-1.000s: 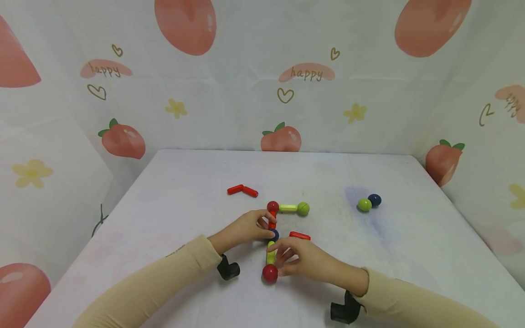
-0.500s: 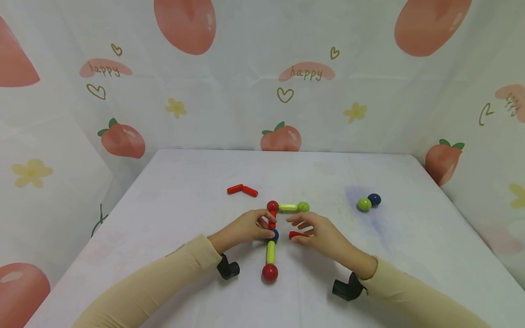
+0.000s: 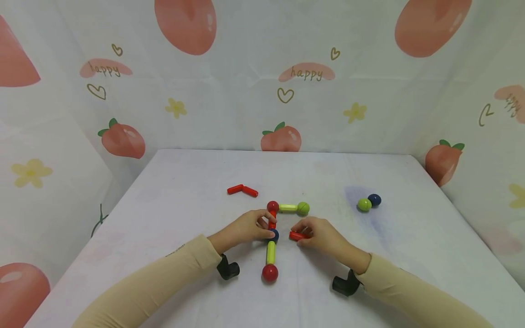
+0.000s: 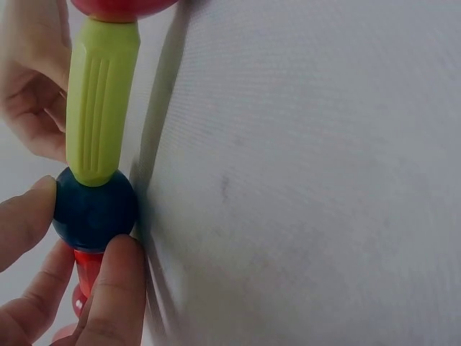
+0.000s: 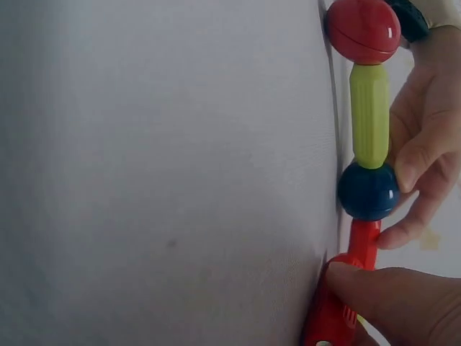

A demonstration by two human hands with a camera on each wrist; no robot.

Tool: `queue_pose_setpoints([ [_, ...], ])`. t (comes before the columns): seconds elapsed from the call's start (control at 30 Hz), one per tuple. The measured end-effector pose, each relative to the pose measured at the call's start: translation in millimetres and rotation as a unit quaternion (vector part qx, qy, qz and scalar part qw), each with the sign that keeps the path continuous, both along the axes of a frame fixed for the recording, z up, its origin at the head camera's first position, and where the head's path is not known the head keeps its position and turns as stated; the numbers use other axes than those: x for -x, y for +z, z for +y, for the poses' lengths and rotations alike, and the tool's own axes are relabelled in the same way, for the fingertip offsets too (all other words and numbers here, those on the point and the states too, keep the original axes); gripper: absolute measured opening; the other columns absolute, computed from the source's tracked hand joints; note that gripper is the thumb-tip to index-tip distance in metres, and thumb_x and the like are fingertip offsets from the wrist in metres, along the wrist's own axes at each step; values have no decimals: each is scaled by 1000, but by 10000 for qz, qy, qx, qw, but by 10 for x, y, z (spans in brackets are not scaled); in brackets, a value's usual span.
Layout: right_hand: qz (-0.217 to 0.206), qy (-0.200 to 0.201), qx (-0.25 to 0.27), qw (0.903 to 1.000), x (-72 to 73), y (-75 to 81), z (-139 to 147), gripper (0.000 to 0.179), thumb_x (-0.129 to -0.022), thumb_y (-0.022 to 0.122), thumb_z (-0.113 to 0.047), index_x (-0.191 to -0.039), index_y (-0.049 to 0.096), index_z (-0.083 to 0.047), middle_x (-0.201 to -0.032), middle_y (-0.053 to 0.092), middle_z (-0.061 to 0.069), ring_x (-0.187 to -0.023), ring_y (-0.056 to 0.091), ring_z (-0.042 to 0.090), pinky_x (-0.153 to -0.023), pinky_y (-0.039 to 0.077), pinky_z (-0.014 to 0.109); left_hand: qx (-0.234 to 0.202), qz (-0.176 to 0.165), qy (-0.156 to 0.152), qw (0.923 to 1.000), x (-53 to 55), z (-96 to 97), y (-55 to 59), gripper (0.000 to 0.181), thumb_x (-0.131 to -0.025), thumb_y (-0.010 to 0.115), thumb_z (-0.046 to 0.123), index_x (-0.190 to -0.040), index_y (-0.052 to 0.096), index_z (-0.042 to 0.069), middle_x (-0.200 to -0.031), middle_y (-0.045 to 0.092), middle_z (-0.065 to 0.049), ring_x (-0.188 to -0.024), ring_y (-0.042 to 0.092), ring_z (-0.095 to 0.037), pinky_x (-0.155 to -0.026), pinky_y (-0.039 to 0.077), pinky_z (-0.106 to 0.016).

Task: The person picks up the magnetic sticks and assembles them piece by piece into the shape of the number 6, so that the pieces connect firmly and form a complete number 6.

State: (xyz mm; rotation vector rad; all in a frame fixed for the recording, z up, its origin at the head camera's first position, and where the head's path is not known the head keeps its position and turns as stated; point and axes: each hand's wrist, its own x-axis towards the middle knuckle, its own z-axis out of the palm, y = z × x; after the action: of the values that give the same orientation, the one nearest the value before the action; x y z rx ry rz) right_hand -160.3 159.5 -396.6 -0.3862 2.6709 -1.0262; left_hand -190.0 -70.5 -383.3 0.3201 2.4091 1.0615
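A chain of toy building rods and balls runs up the middle of the table. My left hand (image 3: 244, 228) pinches its blue ball (image 4: 95, 213) between thumb and fingers. Below that ball in the head view, a yellow-green rod (image 3: 270, 253) ends at a red ball (image 3: 270, 273). Above it, a red rod (image 3: 272, 225) leads to another red ball (image 3: 272, 207), from which a second yellow-green rod (image 3: 288, 208) reaches right to a green ball (image 3: 303, 208). Right of the blue ball, my right hand (image 3: 324, 238) pinches a loose red rod (image 5: 330, 310) by thumb and fingers.
Two red rods (image 3: 250, 191) lie end to end at the back left of the chain. On the right, a loose green ball (image 3: 364, 204) touches a dark blue ball (image 3: 374, 199). Patterned cloth (image 3: 229, 114) hangs behind the white table (image 3: 184, 173).
My right hand has left the lower yellow-green rod and red ball, moved up and right, and taken hold of the loose red rod. The left hand has stayed at the blue ball.
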Motion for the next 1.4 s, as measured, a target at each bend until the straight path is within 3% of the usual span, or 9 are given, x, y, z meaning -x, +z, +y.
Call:
queue_pose_setpoints([
  [0.63,519,604,-53,9968,55,24,-126,24,-84,80,-1,-108,78,-6,-102,78,7,-91,69,17,-88,61,38,-63,33,-32,10000,5,-9,-21,28,-90,78,15,-116,67,16,-96,65,-5,-89,60,-17,-70,50,-25],
  [0.87,652,783,33,9948,76,10,-164,23,-84,80,0,-107,78,-3,-100,79,8,-87,70,16,-83,61,33,-88,47,-17,9999,2,-4,-21,28,-89,79,14,-115,68,15,-97,66,-5,-89,61,-15,-71,51,-24],
  [1.4,458,656,27,9968,63,5,-155,25,-84,81,-2,-108,77,-5,-102,78,7,-93,70,18,-87,61,36,-27,38,-12,10000,0,5,-3,29,-89,78,14,-116,68,15,-97,66,-5,-89,60,-16,-72,52,-25],
])
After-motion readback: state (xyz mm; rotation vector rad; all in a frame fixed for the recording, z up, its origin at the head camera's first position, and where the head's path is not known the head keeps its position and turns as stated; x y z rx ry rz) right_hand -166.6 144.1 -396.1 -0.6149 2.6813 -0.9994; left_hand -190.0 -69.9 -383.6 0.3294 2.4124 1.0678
